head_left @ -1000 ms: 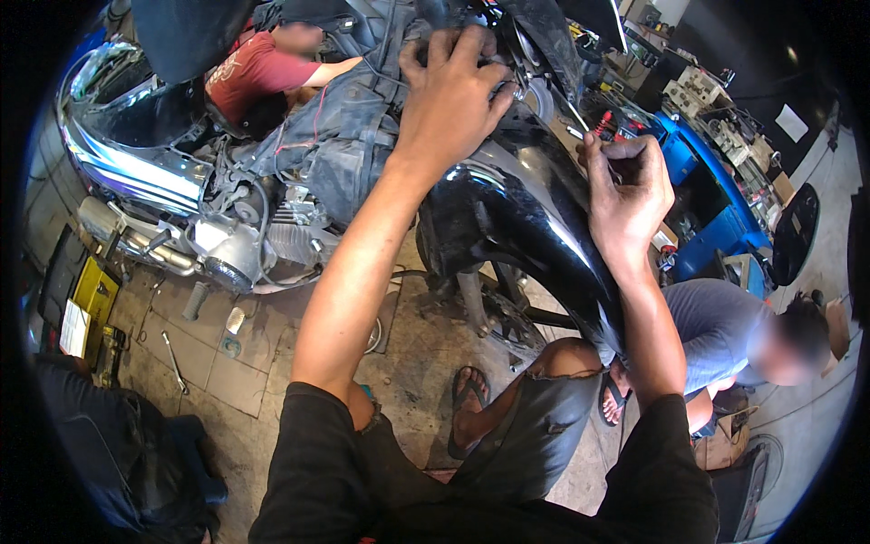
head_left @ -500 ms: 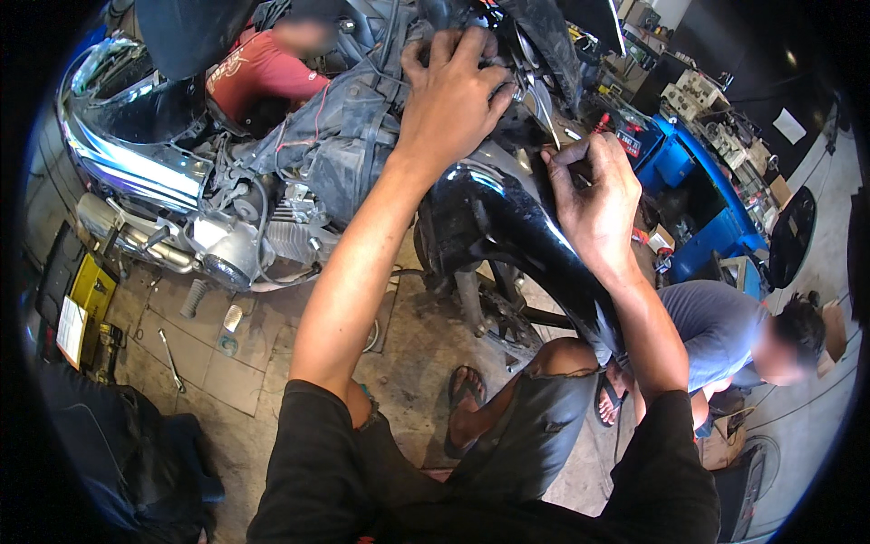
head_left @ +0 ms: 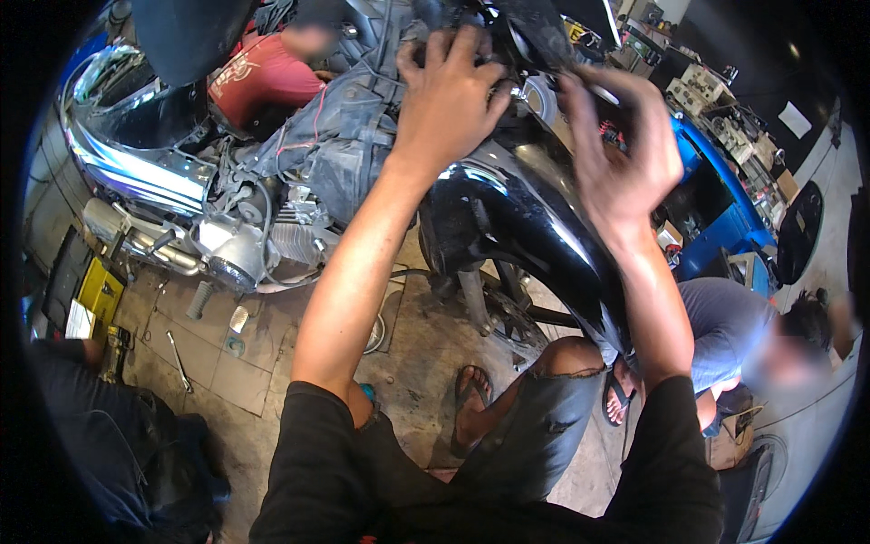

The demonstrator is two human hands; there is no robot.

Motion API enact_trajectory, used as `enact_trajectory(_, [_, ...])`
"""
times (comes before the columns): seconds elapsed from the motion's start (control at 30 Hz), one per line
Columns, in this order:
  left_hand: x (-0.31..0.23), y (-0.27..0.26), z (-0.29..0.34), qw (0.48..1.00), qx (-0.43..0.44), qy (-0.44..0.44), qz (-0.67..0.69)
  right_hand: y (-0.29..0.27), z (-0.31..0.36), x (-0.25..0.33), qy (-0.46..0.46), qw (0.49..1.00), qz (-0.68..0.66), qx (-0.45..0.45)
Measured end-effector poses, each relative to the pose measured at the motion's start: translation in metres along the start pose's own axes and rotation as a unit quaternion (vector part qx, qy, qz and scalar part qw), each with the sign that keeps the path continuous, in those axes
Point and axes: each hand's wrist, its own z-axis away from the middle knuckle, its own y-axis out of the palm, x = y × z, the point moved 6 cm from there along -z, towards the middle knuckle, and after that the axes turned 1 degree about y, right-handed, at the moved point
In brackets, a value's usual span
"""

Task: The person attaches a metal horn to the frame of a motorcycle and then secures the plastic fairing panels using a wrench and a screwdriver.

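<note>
- Here we go: the motorbike (head_left: 299, 172) is stretching across the upper left, its glossy black panel (head_left: 507, 204) shining between the forearms!
- Up top, the left hand (head_left: 441, 109) is arching over dark parts of the bike, fingers bending down; whether they're gripping, I cannot tell.
- The right hand (head_left: 632, 159) is blurring, well apart from the left; thumb and fingers are curving, a silvery streak (head_left: 603, 94) is showing among them, and I cannot tell whether they're pinching anything.
- For tidy work, I'd say, the left should be bracing firmly while the right is working lightly, sparing that gloss from scratches.
- Elbow room is counting too: a person in red (head_left: 258, 77) is leaning beyond the bike, another in grey (head_left: 725, 326) is crouching right.
</note>
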Motion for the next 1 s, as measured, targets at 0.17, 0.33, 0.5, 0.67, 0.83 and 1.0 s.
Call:
enact_trajectory(0.17, [0.005,0.0,0.004,1.0,-0.011,-0.011,0.004,-0.02,0.037,-0.029,0.144,0.989,-0.001,0.044])
enact_trajectory(0.33, [0.005,-0.001,0.003,0.999,-0.033,0.0,0.019,-0.023,0.064,-0.059,0.229,0.946,0.092,0.209])
enact_trajectory(0.5, [0.0,-0.003,0.0,0.999,-0.019,-0.008,0.031,-0.025,0.069,-0.067,0.21,0.882,0.211,0.365])
enact_trajectory(0.67, [0.009,-0.012,-0.004,0.994,-0.073,-0.007,0.076,-0.042,0.058,-0.035,0.169,0.958,0.124,0.195])
enact_trajectory(0.83, [0.021,-0.021,-0.015,0.964,-0.177,-0.066,0.19,-0.055,0.058,-0.043,0.313,0.945,-0.066,0.069])
enact_trajectory(1.0, [0.026,-0.011,-0.015,0.985,-0.05,-0.057,0.157,-0.057,0.038,-0.033,0.298,0.952,-0.062,-0.009])
